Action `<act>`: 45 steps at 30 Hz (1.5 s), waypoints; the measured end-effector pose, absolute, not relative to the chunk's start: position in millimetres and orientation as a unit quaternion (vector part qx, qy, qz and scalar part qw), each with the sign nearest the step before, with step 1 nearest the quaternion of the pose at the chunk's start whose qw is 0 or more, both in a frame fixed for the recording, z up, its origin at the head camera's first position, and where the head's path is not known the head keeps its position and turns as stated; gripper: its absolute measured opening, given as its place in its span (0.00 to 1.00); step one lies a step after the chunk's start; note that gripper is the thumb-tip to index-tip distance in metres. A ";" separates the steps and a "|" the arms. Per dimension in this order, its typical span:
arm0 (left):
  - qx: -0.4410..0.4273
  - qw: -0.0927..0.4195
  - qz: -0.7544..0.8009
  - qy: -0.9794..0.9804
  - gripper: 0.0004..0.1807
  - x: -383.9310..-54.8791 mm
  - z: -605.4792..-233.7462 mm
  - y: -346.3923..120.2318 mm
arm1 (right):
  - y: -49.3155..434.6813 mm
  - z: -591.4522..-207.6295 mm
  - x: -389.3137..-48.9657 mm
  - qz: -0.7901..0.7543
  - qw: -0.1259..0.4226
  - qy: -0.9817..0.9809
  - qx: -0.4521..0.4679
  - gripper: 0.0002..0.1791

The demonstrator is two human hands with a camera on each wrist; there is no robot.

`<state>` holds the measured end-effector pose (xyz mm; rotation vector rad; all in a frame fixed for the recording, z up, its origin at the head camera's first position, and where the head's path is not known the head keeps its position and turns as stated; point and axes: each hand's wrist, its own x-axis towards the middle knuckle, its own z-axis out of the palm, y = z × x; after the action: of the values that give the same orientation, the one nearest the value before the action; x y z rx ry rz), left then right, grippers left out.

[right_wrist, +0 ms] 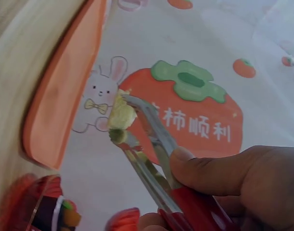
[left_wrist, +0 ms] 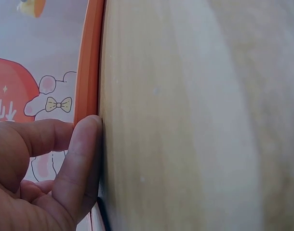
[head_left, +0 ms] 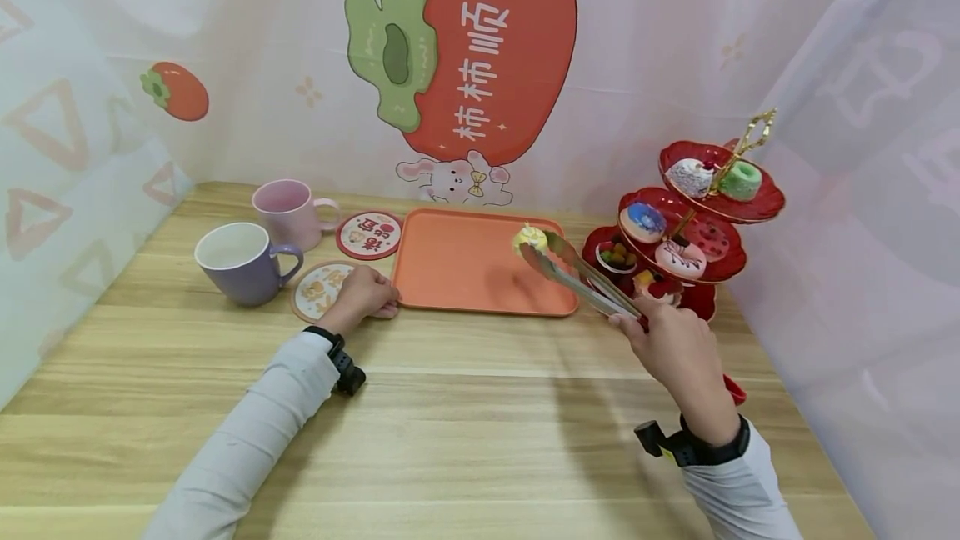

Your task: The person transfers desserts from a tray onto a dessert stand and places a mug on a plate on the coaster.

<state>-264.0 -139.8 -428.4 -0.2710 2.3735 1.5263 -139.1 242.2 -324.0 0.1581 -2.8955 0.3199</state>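
Observation:
My right hand grips a pair of metal tongs by their red handles. Between the tong tips a small yellow-and-white cake is held above the right part of the orange tray. In the right wrist view the cake appears squeezed by both tips, with the tray to its left. My left hand is at the tray's front left corner. The left wrist view shows the thumb and a finger pinching the tray's rim.
At the right stands a three-tier red stand bearing several small cakes and sweets. A pink mug and a purple mug stand at the left. Two round coasters, a red-edged one and a tan-edged one, lie beside the tray.

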 end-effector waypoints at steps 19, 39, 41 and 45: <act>-0.108 0.156 0.535 0.823 0.07 -263.7 -426.2 -138.6 | 260.5 -283.7 -100.9 0.091 0.130 -0.987 0.041 0.24; -0.091 0.154 0.545 0.819 0.07 -264.2 -428.2 -139.7 | 288.3 -267.2 -62.9 0.045 0.255 -0.965 0.034 0.19; -0.092 0.153 0.544 0.820 0.07 -263.8 -428.2 -139.9 | 292.1 -265.5 -59.6 0.041 0.265 -0.963 0.026 0.20; -0.094 0.151 0.544 0.820 0.07 -264.1 -428.9 -140.6 | 299.2 -260.6 -54.0 0.034 0.286 -0.958 0.001 0.24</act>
<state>-264.1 -140.6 -428.9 -0.2695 2.3541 1.5624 -54.0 299.2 -260.6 0.0019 -2.5602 0.0914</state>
